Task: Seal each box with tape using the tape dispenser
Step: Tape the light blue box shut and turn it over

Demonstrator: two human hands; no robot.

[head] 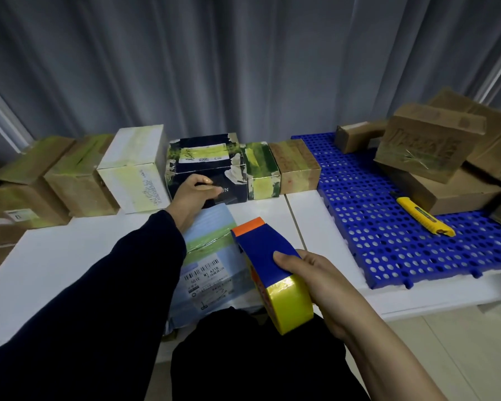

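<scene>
Grasping the blue tape dispenser above the light-blue box on the tabletop: right grip. Left grip touches the dark box in the back row; cannot tell whether it clasps.

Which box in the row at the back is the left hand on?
The dark navy box, between the white box and the small green-taped box; the left hand grips its front.

A single head-worn camera looks forward and down, close over the white surface, facing the boxes and curtain behind.
</scene>
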